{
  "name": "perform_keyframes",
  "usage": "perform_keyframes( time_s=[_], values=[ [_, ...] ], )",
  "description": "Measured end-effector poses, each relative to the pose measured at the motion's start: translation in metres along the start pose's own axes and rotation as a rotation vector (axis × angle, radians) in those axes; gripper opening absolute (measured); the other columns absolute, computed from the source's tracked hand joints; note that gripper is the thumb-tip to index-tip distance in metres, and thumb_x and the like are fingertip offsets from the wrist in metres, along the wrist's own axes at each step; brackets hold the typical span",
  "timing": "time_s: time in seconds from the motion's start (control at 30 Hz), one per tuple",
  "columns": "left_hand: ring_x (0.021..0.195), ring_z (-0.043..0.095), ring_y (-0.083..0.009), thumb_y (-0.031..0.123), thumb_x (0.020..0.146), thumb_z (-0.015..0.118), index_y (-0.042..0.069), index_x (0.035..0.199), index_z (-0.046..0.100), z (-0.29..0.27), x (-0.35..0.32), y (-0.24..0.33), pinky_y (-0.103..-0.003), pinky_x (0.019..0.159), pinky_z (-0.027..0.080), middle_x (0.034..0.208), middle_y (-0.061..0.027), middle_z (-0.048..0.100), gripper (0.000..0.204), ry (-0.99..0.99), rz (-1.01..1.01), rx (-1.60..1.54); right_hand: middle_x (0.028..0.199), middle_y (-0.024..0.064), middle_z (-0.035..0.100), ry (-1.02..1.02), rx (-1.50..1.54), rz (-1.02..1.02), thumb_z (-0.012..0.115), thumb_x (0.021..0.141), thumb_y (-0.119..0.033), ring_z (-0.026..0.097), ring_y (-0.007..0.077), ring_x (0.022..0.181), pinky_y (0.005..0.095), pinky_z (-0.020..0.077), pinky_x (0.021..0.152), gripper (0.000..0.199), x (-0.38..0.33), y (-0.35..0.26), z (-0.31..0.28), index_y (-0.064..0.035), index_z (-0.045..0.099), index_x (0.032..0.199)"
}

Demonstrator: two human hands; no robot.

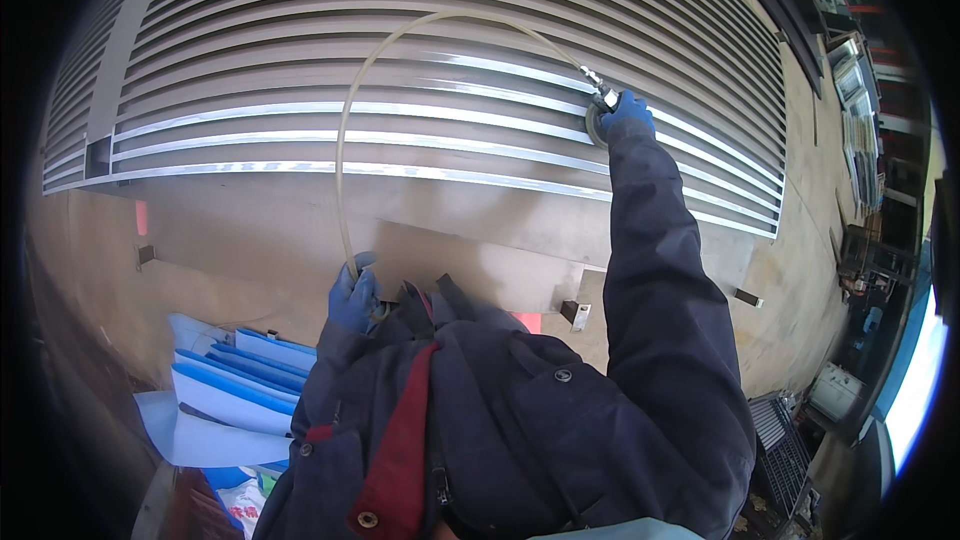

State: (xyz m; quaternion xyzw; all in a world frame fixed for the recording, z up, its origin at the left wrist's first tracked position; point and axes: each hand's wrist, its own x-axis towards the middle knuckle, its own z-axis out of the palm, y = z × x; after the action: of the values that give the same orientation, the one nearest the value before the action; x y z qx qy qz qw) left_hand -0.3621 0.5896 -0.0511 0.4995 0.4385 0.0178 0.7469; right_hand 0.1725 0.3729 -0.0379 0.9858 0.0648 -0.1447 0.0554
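Note:
My right hand (630,113), in a blue glove, reaches far forward and is closed around an air sander (595,124). The round edge of its disc rests against the slats of a large metal louvered panel (250,168). From the sander's metal fitting, a pale clear air hose (430,18) loops up and to the left, then comes down to my left hand (352,300). That hand, also blue-gloved, is closed around the hose close to my body. Several near slats gleam brightly, while those farther off look duller grey.
Metal blocks (575,314) stick out below the panel's near edge. Blue and white sheets (240,380) are stacked at lower left. On the right lie stacked metal parts (858,130), a black grate (778,440) and a pale box (836,392).

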Motion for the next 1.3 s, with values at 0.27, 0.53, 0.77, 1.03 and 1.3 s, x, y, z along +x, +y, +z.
perform_keyframes(
  time_s=[0.27,0.53,0.77,1.03,1.3],
  values=[
    [0.063,0.052,-0.0041,0.017,0.112,0.053,0.004,0.142,0.056,0.007,0.006,0.002,-0.021,0.057,0.044,0.079,0.0006,0.059,0.032,-0.024,0.058,0.089,0.136,0.0205,0.062,-0.023,0.057,-0.091,0.077,0.088,-0.045,0.061,0.0423,0.129,0.0504,0.0546,0.106,0.059,-0.022,-0.042,0.012,-0.0126,0.063,0.135],
    [0.060,0.053,-0.0066,0.017,0.113,0.051,0.003,0.138,0.057,-0.003,-0.001,0.027,-0.024,0.062,0.051,0.079,-0.0010,0.060,0.030,0.062,0.111,0.087,0.133,0.0155,0.060,-0.058,0.097,-0.383,0.077,0.090,-0.041,0.059,0.0359,0.128,0.0500,0.0561,0.102,0.054,-0.065,-0.154,0.017,-0.0152,0.062,0.134],
    [0.060,0.050,-0.0056,0.019,0.113,0.052,0.004,0.141,0.057,0.008,-0.015,0.034,-0.022,0.059,0.047,0.079,-0.0001,0.058,0.032,0.146,0.153,0.118,0.131,0.0176,0.062,0.001,0.088,-0.186,0.069,0.097,-0.047,0.062,0.0380,0.126,0.0506,0.0542,0.103,0.049,-0.020,-0.027,0.008,-0.0143,0.064,0.133],
    [0.056,0.050,-0.0055,0.021,0.115,0.046,0.000,0.138,0.058,0.011,-0.040,0.049,-0.021,0.054,0.046,0.075,-0.0011,0.059,0.033,0.233,0.303,0.096,0.137,0.0180,0.062,-0.017,-0.011,-0.217,0.075,0.091,-0.043,0.062,0.0397,0.130,0.0507,0.0547,0.105,0.051,0.003,0.001,0.010,-0.0193,0.063,0.135],
    [0.053,0.049,-0.0054,0.026,0.117,0.041,-0.001,0.136,0.059,-0.019,-0.043,0.040,-0.021,0.053,0.047,0.073,-0.0009,0.059,0.038,0.255,0.262,0.025,0.141,0.0183,0.060,-0.031,-0.030,-0.400,0.072,0.094,-0.037,0.059,0.0393,0.134,0.0512,0.0550,0.107,0.050,-0.040,-0.114,0.005,-0.0178,0.062,0.139]
  ],
)
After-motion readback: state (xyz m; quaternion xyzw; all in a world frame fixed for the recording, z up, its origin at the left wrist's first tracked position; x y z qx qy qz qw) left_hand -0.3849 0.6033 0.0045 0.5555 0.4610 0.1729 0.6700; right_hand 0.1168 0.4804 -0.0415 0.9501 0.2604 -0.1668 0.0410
